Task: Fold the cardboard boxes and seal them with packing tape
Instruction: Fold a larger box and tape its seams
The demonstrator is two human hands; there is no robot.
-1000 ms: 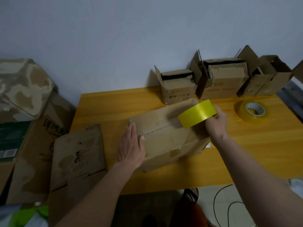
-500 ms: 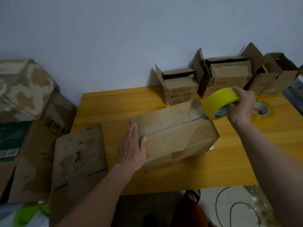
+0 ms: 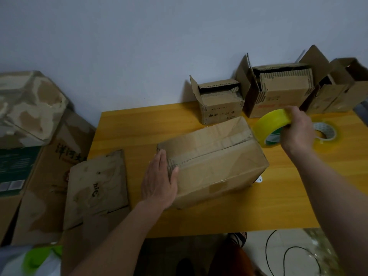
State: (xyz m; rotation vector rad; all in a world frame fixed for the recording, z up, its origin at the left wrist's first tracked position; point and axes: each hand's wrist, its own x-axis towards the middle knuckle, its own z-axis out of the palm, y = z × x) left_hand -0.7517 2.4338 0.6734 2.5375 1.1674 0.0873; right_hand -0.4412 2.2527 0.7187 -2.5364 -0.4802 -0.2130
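Box (image 3: 217, 162) writing: perhaps illegible

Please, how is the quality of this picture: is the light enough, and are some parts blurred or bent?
Head view: dim, soft light, with weak shadows behind the open boxes on the wall; the right hand and its yellow tape roll are slightly motion-blurred; the box under the left hand is sharper; the wide lens bends the edges.

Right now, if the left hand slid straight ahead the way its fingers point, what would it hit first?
Nothing soon, it seems. The left hand lies flat against the end of the cardboard box, fingers pointing toward the wall, so it would slide along that end over bare table. Depth is uncertain.
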